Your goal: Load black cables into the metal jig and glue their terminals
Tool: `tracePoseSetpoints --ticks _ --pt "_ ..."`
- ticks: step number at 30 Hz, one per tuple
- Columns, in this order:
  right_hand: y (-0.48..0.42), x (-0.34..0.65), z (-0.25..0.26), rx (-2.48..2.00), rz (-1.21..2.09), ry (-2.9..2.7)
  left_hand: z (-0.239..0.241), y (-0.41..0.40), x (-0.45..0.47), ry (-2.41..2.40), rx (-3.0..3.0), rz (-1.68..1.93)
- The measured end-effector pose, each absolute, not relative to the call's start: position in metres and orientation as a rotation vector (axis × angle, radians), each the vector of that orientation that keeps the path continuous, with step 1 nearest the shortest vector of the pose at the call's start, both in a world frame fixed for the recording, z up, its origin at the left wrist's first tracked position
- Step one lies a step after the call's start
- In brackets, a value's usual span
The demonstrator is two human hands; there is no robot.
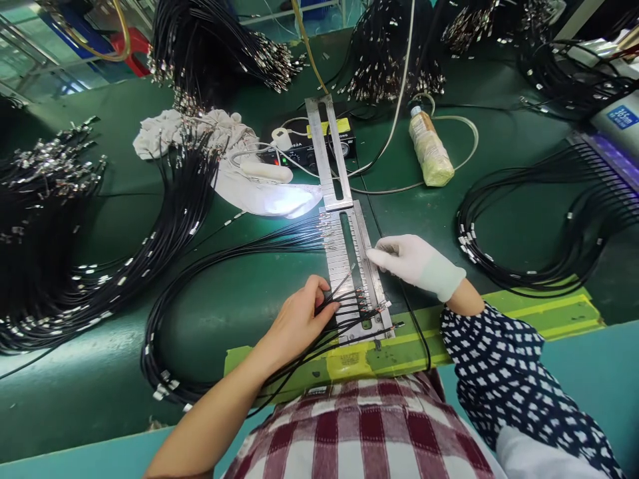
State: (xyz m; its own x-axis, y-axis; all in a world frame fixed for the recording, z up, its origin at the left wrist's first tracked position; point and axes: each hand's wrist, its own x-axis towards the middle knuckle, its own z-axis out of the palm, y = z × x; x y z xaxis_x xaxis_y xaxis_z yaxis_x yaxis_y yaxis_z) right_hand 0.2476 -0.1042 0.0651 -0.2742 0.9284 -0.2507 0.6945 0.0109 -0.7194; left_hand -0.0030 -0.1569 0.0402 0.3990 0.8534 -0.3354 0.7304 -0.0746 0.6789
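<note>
My left hand (303, 313) is bare, its thumb and fingers closed on black cables (329, 307) at the near left of a slotted metal fixture (339, 263). One cable end sticks up over the slots, and several others lie across the near end. On the right side of the fixture, my right hand (412, 263), in a white glove, pinches the long metal bar (367, 246); its curled fingers are partly hidden. More cables (279, 239) sit side by side in the far slots and loop round to the left.
A lit lamp head (294, 198) rests on white cloth beside a black control box (304, 150). A wrapped bottle (430, 148) stands behind my right hand. Cable bundles (164, 206) lie left and at the back; a coiled set (469, 246) runs to a purple-lit device (614, 166).
</note>
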Motion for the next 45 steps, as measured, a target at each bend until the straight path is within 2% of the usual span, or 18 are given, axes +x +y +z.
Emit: tracePoseSetpoints --ticks 8,17,24,32,35,39,45 --pt "-0.104 0.248 0.063 -1.659 1.12 -1.992 0.029 -0.148 -0.007 1.201 1.819 0.273" --pt "-0.105 0.245 0.062 -1.65 1.125 -2.047 0.029 -0.142 -0.01 1.273 1.858 0.186" --pt "-0.105 0.245 0.062 -1.639 1.162 -2.008 0.039 -0.134 -0.02 1.165 1.567 0.259" --pt "-0.116 0.231 0.066 -1.082 1.559 -1.886 0.059 -0.145 -0.021 1.021 1.3 0.491" --pt "-0.119 0.225 0.066 -0.957 1.734 -1.727 0.058 -0.157 -0.014 0.993 1.472 0.535" --pt "-0.119 0.224 0.065 -0.849 1.965 -1.593 0.054 -0.177 -0.006 0.962 2.037 0.747" --pt "-0.122 0.227 0.066 -0.798 2.093 -1.675 0.044 -0.186 -0.001 0.67 2.686 0.867"
